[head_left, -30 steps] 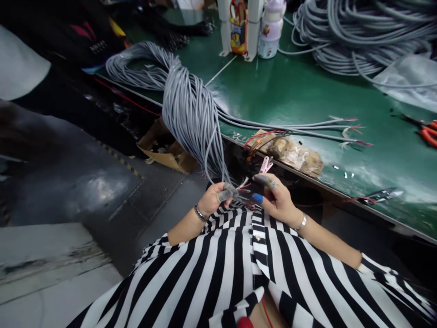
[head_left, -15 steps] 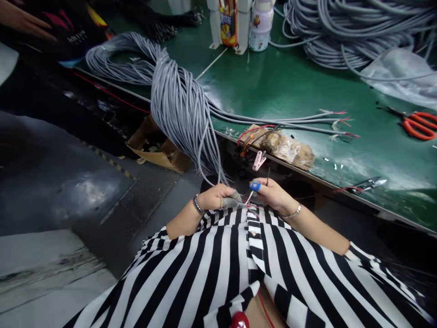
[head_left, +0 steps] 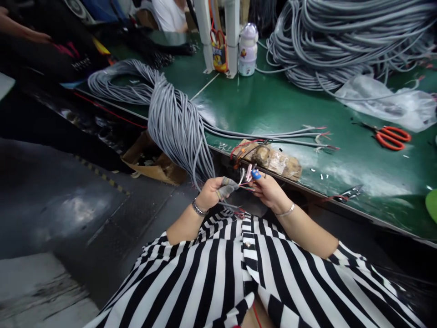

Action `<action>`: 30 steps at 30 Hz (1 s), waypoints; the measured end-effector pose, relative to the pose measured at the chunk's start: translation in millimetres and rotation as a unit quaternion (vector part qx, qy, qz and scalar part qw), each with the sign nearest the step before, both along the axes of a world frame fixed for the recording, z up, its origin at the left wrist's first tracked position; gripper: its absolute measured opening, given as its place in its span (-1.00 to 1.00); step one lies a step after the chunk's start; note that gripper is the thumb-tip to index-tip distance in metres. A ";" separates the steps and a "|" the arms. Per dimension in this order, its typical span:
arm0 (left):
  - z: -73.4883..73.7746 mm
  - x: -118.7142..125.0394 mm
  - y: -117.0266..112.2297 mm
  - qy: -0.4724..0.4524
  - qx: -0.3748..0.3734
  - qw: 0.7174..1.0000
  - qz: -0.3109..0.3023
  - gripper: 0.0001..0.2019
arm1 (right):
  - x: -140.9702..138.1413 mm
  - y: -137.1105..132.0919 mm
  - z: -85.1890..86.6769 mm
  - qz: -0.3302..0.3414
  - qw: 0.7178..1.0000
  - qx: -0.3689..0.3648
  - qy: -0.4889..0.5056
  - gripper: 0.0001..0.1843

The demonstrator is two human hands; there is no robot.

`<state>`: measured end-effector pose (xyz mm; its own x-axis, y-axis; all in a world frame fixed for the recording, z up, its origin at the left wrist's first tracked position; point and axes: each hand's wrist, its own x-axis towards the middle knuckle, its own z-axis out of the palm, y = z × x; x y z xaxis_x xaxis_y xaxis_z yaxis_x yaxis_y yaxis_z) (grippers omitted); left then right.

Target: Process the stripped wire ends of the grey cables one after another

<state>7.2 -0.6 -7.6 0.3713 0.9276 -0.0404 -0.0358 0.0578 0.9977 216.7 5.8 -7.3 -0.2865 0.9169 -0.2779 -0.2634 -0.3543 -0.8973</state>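
Below the bench's front edge sits a brown, open-topped cardboard box [head_left: 153, 171], and over that edge droops a thick looped bundle of smooth grey cable [head_left: 179, 120], crowding the space to the left of the work.

The left hand [head_left: 210, 192], its thumb and finger in grey covers, grips the root of some thin red and green plastic-coated wires [head_left: 246, 187], held in the air above the lap. Half a second ago a pale, fibrous strand [head_left: 242, 175] stretched across to the other hand; now it stands up loose beside the left fingertips, and the coloured wires reach across instead. Attention seems to have passed from the strand to the wires (a judgement, as the fingers hide much).

The right hand [head_left: 269, 191], with a blue-covered thumb, has its fingertips at the wires' far ends; whether they are pinched, I cannot tell. A small pink plastic clothespin [head_left: 249, 172] shows just behind that thumb.

Beyond, a lumpy brown block wrapped in clear tape [head_left: 282, 165] lies along the edge of the glossy green bench [head_left: 266, 109], limiting forward movement there. The broadest open surface lies behind it, short of the red-handled scissors [head_left: 392, 137].
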 end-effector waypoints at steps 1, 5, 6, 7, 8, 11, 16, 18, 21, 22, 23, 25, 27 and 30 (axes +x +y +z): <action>-1.9 2.3 2.1 -0.003 -0.004 1.000 0.000 -0.52 | -2.7 -0.2 -2.0 -0.042 0.998 0.030 -0.027 -0.41; -9.6 8.5 8.2 -0.006 -0.001 1.000 -0.010 -0.51 | -8.6 -0.1 -9.1 -0.106 0.991 0.054 -0.067 -0.35; -10.9 9.4 9.2 -0.003 0.002 1.000 -0.013 -0.51 | -9.5 0.7 -9.1 -0.087 0.995 0.028 -0.042 -0.34; -11.8 10.2 10.1 0.000 0.004 1.000 -0.014 -0.51 | -10.5 1.8 -8.3 -0.068 0.998 0.001 -0.012 -0.33; -12.5 10.8 10.7 0.003 0.007 1.000 -0.014 -0.52 | -11.6 3.0 -7.0 -0.054 0.998 -0.021 0.017 -0.33; -13.3 12.3 12.1 0.010 0.009 1.000 -0.017 -0.52 | -15.3 5.8 -3.0 -0.068 0.994 -0.041 0.070 -0.33; -14.0 15.1 14.6 0.014 0.003 0.999 -0.039 -0.52 | -20.1 6.3 -4.4 -0.121 0.987 -0.035 0.103 -0.37; -13.9 16.6 15.2 0.021 0.004 0.999 -0.047 -0.52 | -21.2 6.0 -4.8 -0.133 0.984 -0.039 0.109 -0.37; -13.0 17.9 14.7 0.032 0.004 0.998 -0.049 -0.51 | -22.0 5.1 -3.5 -0.135 0.984 -0.050 0.109 -0.36; -12.4 17.8 14.0 0.034 0.002 0.998 -0.048 -0.51 | -21.9 4.7 -3.2 -0.130 0.984 -0.057 0.109 -0.35; -11.7 17.5 13.1 0.034 -0.001 0.998 -0.047 -0.50 | -21.5 4.2 -3.3 -0.124 0.984 -0.066 0.110 -0.34; -10.0 16.0 10.4 0.028 -0.007 0.998 -0.048 -0.51 | -19.9 3.2 -4.8 -0.107 0.984 -0.085 0.116 -0.33; -8.5 13.6 6.6 0.018 -0.011 0.999 -0.049 -0.52 | -17.2 2.4 -7.8 -0.097 0.982 -0.100 0.124 -0.32; -8.3 8.3 -1.4 0.010 -0.022 0.999 -0.047 -0.53 | -11.7 1.5 -13.0 -0.088 0.981 -0.115 0.131 -0.34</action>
<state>15.6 -2.0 -15.9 0.4550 0.8860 -0.0891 -0.0076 0.1039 0.9946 205.0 7.3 -20.3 -0.2179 0.8809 -0.4203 -0.5502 -0.4665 -0.6925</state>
